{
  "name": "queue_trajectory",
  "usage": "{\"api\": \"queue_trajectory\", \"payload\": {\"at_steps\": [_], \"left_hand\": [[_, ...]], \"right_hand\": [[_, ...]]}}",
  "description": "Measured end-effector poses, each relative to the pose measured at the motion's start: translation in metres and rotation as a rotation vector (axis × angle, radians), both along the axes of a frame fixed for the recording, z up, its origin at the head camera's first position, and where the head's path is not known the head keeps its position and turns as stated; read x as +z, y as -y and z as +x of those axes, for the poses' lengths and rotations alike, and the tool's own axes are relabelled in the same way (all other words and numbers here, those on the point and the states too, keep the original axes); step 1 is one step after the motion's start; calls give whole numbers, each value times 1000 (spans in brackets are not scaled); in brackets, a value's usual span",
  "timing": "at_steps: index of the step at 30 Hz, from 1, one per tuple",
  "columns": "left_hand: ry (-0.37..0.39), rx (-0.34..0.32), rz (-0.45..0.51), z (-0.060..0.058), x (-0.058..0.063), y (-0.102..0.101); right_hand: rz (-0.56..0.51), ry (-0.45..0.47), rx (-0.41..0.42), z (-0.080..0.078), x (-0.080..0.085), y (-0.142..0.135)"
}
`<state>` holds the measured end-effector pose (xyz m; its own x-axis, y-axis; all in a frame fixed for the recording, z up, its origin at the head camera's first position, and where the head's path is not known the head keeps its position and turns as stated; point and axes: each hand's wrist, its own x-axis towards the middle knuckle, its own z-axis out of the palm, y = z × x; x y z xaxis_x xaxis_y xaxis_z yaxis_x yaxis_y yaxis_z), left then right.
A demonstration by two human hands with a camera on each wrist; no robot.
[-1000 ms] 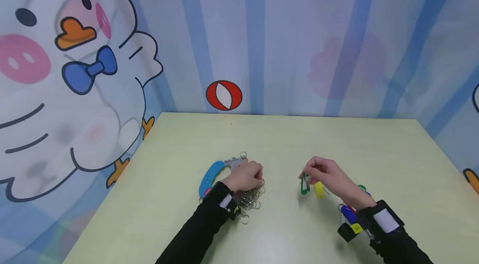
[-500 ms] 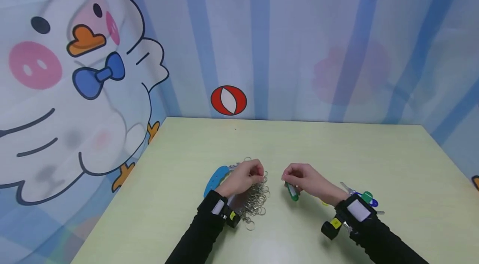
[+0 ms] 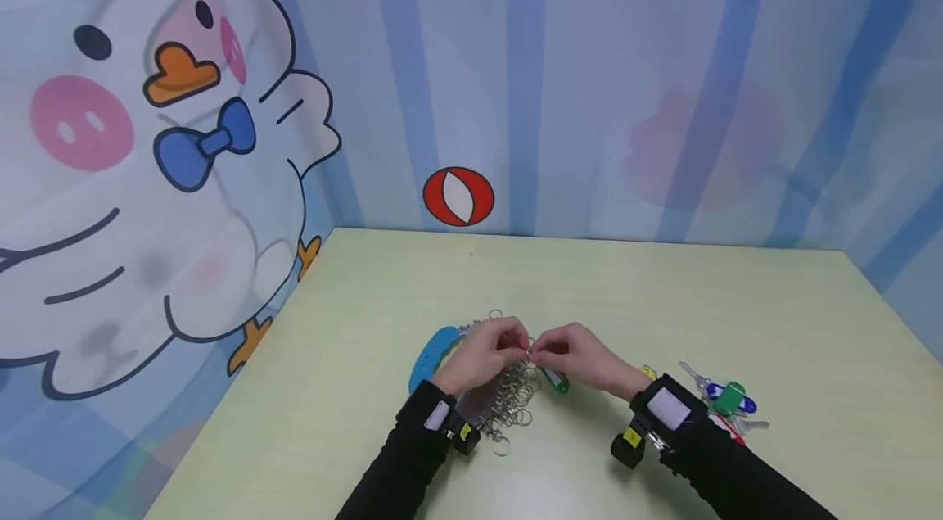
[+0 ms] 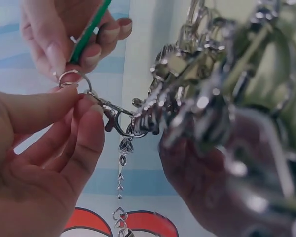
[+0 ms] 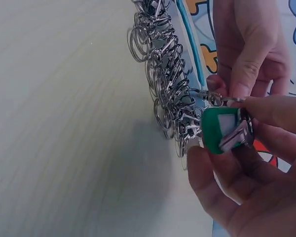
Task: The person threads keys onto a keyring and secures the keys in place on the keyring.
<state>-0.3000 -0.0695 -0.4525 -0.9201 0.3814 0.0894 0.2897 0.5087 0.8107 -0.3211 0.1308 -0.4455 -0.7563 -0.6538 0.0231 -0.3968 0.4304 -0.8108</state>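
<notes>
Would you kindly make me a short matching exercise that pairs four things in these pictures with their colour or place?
1. Held key tag
2. Curved band
3. Pile of tagged keys
4. Printed ball

A. On the table, near the right sleeve
B. On the backdrop, above the table's far edge
C. Green, in the right hand
D. Blue, beside the metal rings

Right pairs: 1-C, 2-D, 3-A, 4-B.
</notes>
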Motion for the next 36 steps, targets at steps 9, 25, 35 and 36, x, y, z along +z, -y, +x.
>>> {"api": "queue_trajectory", "payload": {"at_steps": [9,25,35,36], "left_hand": [[-13,28,-6,-1,4,1],[23,91,18,6,10,-1],[71,135,-15,12,11,-2],[73,137,-8,12,11,-3]], "right_hand": [[-27,-12,37,-3,4,5],[-22,-41,-27,-7,0,9],[-41,-34,-48,-6,-5,5],[-41,-52,-45,-6,-7,5]]}}
